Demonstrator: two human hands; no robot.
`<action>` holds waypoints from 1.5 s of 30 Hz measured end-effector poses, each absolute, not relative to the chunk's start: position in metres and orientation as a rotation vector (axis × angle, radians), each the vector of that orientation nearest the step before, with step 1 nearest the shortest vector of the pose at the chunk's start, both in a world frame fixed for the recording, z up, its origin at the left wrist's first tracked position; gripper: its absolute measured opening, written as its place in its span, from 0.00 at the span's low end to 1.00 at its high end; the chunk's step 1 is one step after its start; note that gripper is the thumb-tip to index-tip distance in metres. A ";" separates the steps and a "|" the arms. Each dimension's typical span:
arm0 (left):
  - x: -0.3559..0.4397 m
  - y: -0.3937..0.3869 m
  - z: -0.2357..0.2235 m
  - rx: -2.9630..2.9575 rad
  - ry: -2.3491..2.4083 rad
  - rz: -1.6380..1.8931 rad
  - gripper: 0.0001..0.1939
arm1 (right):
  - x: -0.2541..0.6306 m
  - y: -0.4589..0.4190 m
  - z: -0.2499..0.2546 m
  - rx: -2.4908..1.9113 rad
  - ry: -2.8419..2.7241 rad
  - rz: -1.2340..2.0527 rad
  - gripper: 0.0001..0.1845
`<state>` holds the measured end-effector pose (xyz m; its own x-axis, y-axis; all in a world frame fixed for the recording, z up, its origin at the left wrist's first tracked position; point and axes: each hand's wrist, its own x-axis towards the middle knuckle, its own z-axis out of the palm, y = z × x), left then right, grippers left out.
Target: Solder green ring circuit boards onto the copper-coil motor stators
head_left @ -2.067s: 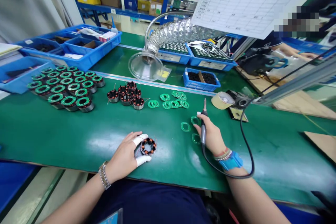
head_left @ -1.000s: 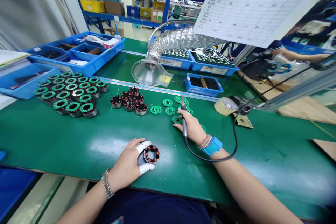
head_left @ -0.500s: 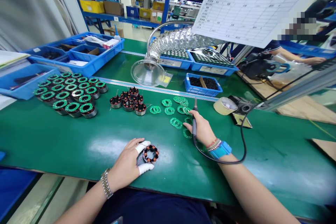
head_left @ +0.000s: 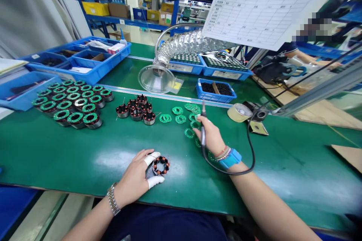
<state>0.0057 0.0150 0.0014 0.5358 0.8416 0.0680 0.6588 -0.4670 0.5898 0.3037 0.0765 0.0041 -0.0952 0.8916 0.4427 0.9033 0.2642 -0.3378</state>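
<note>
My left hand (head_left: 135,177), with white finger cots on thumb and forefinger, pinches a round stator with copper windings (head_left: 161,165) that rests on the green mat. My right hand (head_left: 210,135) is closed round a soldering iron (head_left: 203,128), its tip pointing up and away, its black cable (head_left: 249,147) looping back to the right. That hand's fingertips lie on a scatter of green ring-shaped circuit boards (head_left: 181,119). A small cluster of bare stators (head_left: 135,111) stands just left of the rings.
Several stators topped with green rings (head_left: 73,103) are lined up at the left. Blue bins (head_left: 85,58), a clear fume funnel on a foil hose (head_left: 156,77), a tape roll (head_left: 240,112) and an iron stand (head_left: 258,115) sit behind. Another person works at the far right.
My right hand with the iron has shifted slightly left over the green rings. My left hand still holds the stator in place.
</note>
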 end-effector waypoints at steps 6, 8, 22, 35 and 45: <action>0.006 0.015 0.000 2.276 1.206 0.490 0.27 | 0.359 0.078 0.003 -1.787 -1.836 -0.084 0.21; 0.006 0.016 0.000 2.281 1.208 0.492 0.27 | 0.363 0.082 0.002 -1.782 -1.867 -0.043 0.22; 0.006 0.016 0.004 2.280 1.222 0.472 0.28 | 0.327 0.120 0.004 -1.738 -1.880 0.153 0.28; 0.006 0.016 0.004 2.258 1.212 0.481 0.28 | 0.378 0.123 0.007 -1.945 -1.708 -0.033 0.23; 0.006 0.016 0.001 2.263 1.213 0.533 0.27 | 0.361 0.118 0.009 -1.828 -1.833 -0.031 0.24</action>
<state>0.0059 0.0161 0.0007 0.5232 0.8465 0.0981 0.6449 -0.4685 0.6038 0.3609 0.1176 0.0093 0.0721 0.9190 0.3875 0.9316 0.0767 -0.3552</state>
